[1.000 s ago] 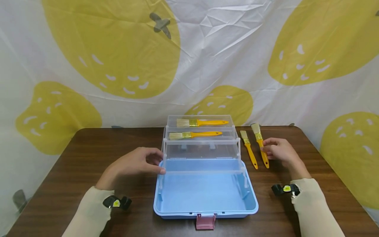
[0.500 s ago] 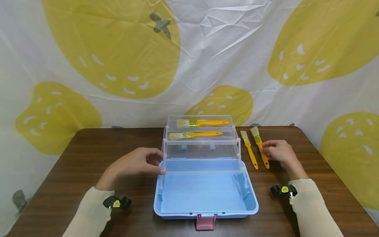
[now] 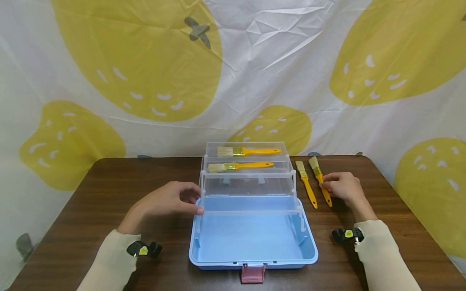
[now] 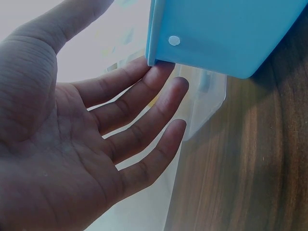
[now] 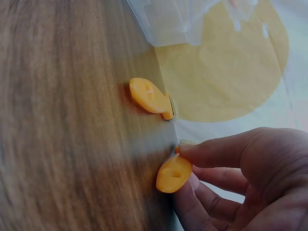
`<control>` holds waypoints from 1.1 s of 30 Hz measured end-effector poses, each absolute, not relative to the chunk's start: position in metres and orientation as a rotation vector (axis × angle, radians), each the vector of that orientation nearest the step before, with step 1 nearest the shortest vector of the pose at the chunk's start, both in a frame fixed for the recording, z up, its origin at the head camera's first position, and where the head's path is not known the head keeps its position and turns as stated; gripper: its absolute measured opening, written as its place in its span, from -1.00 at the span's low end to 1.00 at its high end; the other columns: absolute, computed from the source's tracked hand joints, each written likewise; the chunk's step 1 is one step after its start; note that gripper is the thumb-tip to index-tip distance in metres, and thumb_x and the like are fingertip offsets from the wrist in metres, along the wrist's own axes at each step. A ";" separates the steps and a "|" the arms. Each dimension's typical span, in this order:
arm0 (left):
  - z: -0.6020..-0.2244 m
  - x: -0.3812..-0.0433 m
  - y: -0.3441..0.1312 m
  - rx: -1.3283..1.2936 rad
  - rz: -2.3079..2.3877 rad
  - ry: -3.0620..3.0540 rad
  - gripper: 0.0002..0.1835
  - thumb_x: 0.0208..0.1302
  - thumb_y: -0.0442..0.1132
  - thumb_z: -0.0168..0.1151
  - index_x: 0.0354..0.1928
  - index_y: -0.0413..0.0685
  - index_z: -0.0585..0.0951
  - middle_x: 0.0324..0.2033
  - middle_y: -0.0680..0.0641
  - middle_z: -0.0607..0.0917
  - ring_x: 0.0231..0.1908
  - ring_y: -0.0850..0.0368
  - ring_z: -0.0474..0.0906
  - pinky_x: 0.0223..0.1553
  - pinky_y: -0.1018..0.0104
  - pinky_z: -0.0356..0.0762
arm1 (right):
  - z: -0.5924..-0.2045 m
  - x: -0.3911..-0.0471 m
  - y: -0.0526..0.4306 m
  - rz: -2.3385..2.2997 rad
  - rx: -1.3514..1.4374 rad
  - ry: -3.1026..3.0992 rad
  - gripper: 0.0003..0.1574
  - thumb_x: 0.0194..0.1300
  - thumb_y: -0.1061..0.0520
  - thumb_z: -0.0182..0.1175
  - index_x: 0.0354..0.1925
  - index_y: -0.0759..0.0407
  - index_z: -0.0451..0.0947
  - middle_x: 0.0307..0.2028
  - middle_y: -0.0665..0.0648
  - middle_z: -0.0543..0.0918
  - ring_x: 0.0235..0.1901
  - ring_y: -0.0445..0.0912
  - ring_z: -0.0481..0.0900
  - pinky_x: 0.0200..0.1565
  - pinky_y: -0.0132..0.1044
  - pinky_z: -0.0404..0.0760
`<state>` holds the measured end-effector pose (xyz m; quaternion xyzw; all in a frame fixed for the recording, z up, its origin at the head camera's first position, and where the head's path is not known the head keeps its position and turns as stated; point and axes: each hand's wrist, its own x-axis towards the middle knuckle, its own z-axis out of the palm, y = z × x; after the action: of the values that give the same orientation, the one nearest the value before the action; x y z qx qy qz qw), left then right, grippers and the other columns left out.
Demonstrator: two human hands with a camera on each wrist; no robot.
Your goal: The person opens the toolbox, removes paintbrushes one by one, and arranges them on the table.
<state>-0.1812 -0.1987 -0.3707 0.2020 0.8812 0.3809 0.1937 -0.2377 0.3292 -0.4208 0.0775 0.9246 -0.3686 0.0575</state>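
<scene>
In the head view my right hand (image 3: 344, 187) pinches the yellow handle of a paintbrush (image 3: 321, 182) between thumb and fingers, at the table's right. Its handle end (image 5: 174, 174) points at the right wrist camera. A second, narrower paintbrush (image 3: 306, 184) lies just left of it. My left hand (image 3: 171, 202) is at the left side of a light blue toolbox (image 3: 251, 238), thumb tip on the rim. In the left wrist view its fingers are spread, with fingertips touching below the box corner (image 4: 192, 43). Two more paintbrushes (image 3: 262, 150) lie in the clear raised trays (image 3: 247, 176).
The toolbox stands open on a dark brown wooden table (image 3: 160, 242), its pink latch (image 3: 253, 273) hanging at the front. Behind the table hangs a white cloth (image 3: 276, 60) printed with large yellow fruit. The stepped trays rise over the back of the box.
The bristle end of the held paintbrush has come slightly down and nearer, and my right wrist has shifted a little to the left. My left hand, the toolbox and the other paintbrushes have stayed put.
</scene>
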 end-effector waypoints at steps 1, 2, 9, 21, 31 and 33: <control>-0.371 -0.181 -0.199 0.568 1.070 2.470 -0.36 0.31 0.16 0.60 0.26 -0.07 0.69 0.02 0.01 0.77 0.05 0.03 0.68 0.18 -0.08 0.69 | -0.421 -0.238 0.329 -1.114 0.237 2.804 -0.51 0.55 0.16 0.31 0.23 0.53 0.63 0.12 0.54 0.66 -0.19 0.06 0.69 -0.21 -0.30 0.78; -0.371 -0.182 -0.199 0.568 1.070 2.471 -0.36 0.31 0.16 0.60 0.26 -0.08 0.69 0.02 0.01 0.77 0.05 0.03 0.68 0.18 -0.08 0.69 | -0.421 -0.238 0.329 -1.111 0.242 2.803 -0.51 0.54 0.15 0.31 0.23 0.52 0.64 0.13 0.54 0.66 -0.18 0.06 0.70 -0.21 -0.29 0.78; -0.372 -0.181 -0.199 0.569 1.069 2.473 -0.36 0.31 0.16 0.60 0.26 -0.07 0.69 0.02 0.01 0.77 0.05 0.04 0.68 0.18 -0.08 0.68 | -0.423 -0.239 0.330 -1.106 0.264 2.800 -0.52 0.54 0.15 0.34 0.23 0.49 0.65 0.14 0.53 0.65 -0.16 0.09 0.70 -0.19 -0.25 0.80; -0.371 -0.181 -0.199 0.582 1.067 2.477 -0.38 0.33 0.15 0.59 0.25 -0.09 0.69 0.02 0.00 0.77 0.06 0.02 0.68 0.18 -0.08 0.68 | -0.422 -0.238 0.331 -1.074 0.277 2.831 -0.55 0.52 0.11 0.38 0.14 0.48 0.68 0.05 0.49 0.68 -0.21 0.08 0.68 -0.25 -0.26 0.76; -0.371 -0.181 -0.197 0.581 1.071 2.473 -0.38 0.34 0.14 0.58 0.26 -0.09 0.69 0.03 -0.01 0.77 0.07 0.02 0.68 0.19 -0.09 0.68 | -0.422 -0.237 0.334 -1.035 0.295 2.845 -0.56 0.52 0.09 0.39 0.08 0.48 0.68 -0.03 0.44 0.70 -0.23 0.07 0.67 -0.24 -0.26 0.76; -0.372 -0.181 -0.198 0.570 1.071 2.473 -0.39 0.33 0.14 0.59 0.26 -0.08 0.69 0.03 -0.01 0.77 0.06 0.02 0.68 0.19 -0.08 0.68 | -0.422 -0.236 0.335 -1.038 0.293 2.844 -0.57 0.52 0.09 0.39 0.07 0.48 0.69 -0.04 0.44 0.70 -0.23 0.06 0.67 -0.24 -0.26 0.77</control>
<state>-0.1811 -0.1975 -0.3718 0.2030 0.8810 0.3816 0.1923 -0.2360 0.3345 -0.4215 0.0963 0.9338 -0.3408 0.0501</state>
